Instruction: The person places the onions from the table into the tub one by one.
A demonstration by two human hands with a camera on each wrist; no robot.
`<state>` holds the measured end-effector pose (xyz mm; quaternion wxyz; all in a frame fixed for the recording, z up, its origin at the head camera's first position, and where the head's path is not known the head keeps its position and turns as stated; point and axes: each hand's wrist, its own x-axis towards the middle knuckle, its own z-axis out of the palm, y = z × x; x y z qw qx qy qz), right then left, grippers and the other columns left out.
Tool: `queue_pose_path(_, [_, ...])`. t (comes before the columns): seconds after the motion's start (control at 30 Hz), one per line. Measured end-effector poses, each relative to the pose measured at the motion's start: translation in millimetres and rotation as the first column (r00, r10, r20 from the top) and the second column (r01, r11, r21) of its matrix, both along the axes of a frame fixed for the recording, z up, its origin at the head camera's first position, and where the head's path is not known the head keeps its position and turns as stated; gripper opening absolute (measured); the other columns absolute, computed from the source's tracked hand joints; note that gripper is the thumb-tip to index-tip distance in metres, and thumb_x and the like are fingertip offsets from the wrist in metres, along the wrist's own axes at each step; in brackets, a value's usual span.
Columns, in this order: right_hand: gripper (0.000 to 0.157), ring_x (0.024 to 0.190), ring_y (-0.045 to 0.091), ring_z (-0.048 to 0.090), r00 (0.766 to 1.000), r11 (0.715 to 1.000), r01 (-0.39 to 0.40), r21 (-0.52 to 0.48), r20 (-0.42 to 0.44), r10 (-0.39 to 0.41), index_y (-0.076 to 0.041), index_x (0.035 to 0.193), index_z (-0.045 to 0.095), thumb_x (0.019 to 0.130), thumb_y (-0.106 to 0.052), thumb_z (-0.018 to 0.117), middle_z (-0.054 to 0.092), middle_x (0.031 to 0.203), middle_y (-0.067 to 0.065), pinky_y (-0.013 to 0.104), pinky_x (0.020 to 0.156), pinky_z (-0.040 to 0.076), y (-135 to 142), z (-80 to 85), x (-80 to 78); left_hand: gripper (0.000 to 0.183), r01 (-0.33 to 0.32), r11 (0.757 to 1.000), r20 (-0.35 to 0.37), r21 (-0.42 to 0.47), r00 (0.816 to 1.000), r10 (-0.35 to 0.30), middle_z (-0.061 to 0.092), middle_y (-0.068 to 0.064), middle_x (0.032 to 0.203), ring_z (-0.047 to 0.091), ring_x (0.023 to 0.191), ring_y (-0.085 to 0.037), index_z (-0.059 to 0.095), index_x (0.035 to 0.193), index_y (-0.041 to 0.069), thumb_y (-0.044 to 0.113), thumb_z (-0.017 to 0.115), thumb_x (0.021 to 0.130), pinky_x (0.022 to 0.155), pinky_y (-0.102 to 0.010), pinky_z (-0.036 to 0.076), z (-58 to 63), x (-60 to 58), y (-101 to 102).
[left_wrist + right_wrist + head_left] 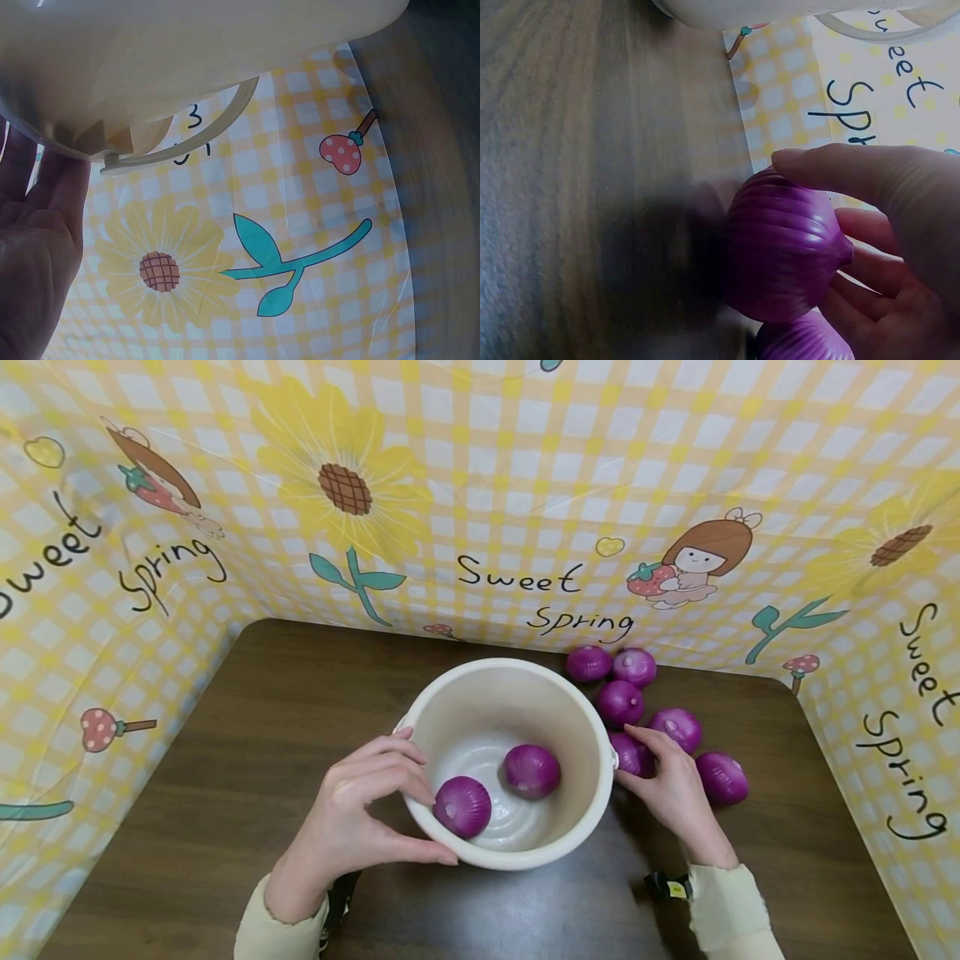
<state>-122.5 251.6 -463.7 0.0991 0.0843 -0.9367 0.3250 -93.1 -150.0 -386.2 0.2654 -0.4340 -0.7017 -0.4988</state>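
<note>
Foremost, left hand [367, 797] on the cream bucket [551, 706]: fingers curved at the left of the rim, thumb spread well away and set on the near side, so the rim is gripped between them. Right hand [671, 781] just right of the bucket, part-closed, thumb on one side and fingers round the other side of a purple onion [784, 251]; whether that onion is resting or lifted, cannot tell. Inside the bucket, two more onions, apart: one onion by the near-left wall [462, 807], a second toward the right of the floor [532, 771]. The bucket's handle [217, 135] hangs down on its outside, seen from the left wrist. Outside the bucket, to its right, five loose onions: a pair at the far right, one onion [588, 662] beside another [634, 667]; a third [620, 702] just nearer; a fourth [676, 730] farther out beyond the right fingers; a fifth [722, 777] farthest from the bucket. Under the bucket, dark wood-grain table [217, 760]. Around the bucket on the far, left and right sides, yellow-and-white checked cloth [495, 468] printed with sunflowers and "Sweet Spring". Pale sleeves [731, 910] on both arms, nearer than the bucket.
</note>
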Motion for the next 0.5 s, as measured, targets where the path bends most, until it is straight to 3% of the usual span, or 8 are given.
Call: queue_pose_path(0.5, [0.060, 0.126, 0.039, 0.055, 0.999, 0.998, -0.044, 0.037, 0.026, 0.043, 0.000, 0.131, 0.065, 0.079, -0.014, 0.090, 0.062, 0.133, 0.021, 0.060, 0.106, 0.045, 1.6, -0.7, -2.0, 0.049, 0.005, 1.000, -0.005, 0.007, 1.000, -0.005, 0.067, 0.005, 0.078, 0.063, 0.089, -0.023, 0.069, 0.080, 0.012, 0.042, 0.100, 0.057, 0.112, -0.048, 0.044, 2.0, 0.3, 0.6])
